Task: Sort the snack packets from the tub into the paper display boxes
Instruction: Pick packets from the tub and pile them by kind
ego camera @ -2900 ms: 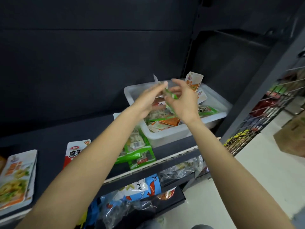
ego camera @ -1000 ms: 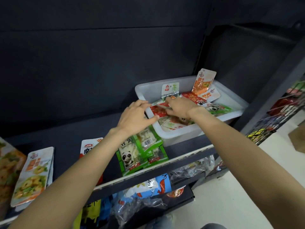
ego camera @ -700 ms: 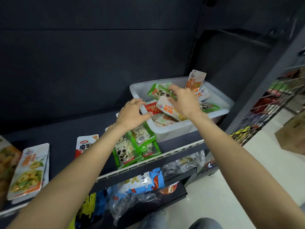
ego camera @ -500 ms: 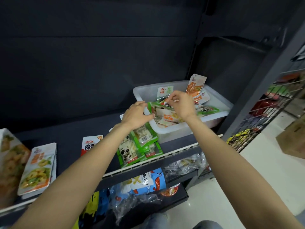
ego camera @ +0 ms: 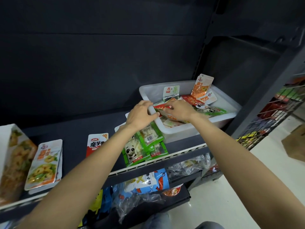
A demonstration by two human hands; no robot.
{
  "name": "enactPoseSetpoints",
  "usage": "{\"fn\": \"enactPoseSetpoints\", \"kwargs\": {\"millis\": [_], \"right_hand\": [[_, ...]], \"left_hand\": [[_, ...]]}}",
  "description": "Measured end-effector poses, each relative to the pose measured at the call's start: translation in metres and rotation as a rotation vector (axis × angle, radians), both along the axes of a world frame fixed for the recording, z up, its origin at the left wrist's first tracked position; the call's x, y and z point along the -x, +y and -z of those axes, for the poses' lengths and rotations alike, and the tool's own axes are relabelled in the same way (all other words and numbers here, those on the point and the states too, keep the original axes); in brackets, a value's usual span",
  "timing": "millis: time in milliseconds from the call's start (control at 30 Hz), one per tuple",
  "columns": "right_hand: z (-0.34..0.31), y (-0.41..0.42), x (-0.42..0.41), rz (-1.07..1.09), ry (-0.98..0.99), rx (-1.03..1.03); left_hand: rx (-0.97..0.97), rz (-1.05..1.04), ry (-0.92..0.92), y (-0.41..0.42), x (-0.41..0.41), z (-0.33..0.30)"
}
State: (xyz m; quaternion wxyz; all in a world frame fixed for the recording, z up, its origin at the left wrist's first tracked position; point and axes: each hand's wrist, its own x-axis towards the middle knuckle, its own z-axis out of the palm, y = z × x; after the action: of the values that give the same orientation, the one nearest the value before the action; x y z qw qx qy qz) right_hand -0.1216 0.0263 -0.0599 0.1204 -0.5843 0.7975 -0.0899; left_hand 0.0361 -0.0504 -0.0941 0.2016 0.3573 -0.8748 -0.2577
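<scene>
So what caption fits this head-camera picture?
Both hands, left and right, sift snack packets in a white tub.

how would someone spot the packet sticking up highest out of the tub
Find the white plastic tub at the right end of the dark shelf. At its far right corner an orange-and-white packet stands upright above the rim, while the other packets lie lower inside.

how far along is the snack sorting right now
Partly done. Green panda packets are already stacked on the shelf beside the tub, with a red packet and yellow ones further left. In hand: the left hand rests on the tub's corner while the right hand digs through the packets. Left: the tub still holds plenty of mixed packets.
</scene>
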Motion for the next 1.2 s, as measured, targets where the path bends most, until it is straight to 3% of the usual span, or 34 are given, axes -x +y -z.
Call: {"fn": "enactPoseSetpoints", "kwargs": {"millis": [167,233,333,400,500,600,700,833,967,1033,1200], "right_hand": [[-0.006,-0.017,-0.011,0.012,0.409,0.033],[-0.006,-0.019,-0.011,0.012,0.470,0.073],[-0.009,-0.019,-0.001,0.133,0.230,0.208],[-0.014,-0.014,0.002,0.250,0.039,0.429],[-0.029,0.005,-0.011,0.333,-0.248,0.854],[-0.046,0.024,-0.036,0.251,-0.539,1.022],[-0.043,0.034,-0.068,0.180,-0.721,0.974],[0.000,0.035,-0.110,0.191,-0.750,0.630],[0.047,0.035,-0.132,0.100,-0.549,0.406],[0.064,0.029,-0.134,0.062,-0.386,0.354],[0.090,0.019,-0.126,0.044,0.267,0.161]], "left_hand": [[0.033,0.019,-0.008,-0.003,-0.001,0.001],[0.040,0.022,-0.004,-0.003,-0.002,0.003],[0.034,0.008,0.012,-0.003,-0.001,0.002],[-0.008,-0.005,0.033,-0.003,0.001,0.001],[-0.179,-0.031,0.263,-0.001,-0.002,-0.008],[-0.360,-0.006,0.507,0.013,-0.020,-0.026],[-0.574,0.056,0.641,0.034,-0.053,-0.037],[-0.630,-0.080,0.632,0.049,-0.094,-0.010],[-0.626,-0.307,0.556,0.032,-0.108,0.028],[-0.536,-0.353,0.441,0.021,-0.102,0.040],[-0.090,-0.252,-0.113,0.015,-0.080,0.057]]}}
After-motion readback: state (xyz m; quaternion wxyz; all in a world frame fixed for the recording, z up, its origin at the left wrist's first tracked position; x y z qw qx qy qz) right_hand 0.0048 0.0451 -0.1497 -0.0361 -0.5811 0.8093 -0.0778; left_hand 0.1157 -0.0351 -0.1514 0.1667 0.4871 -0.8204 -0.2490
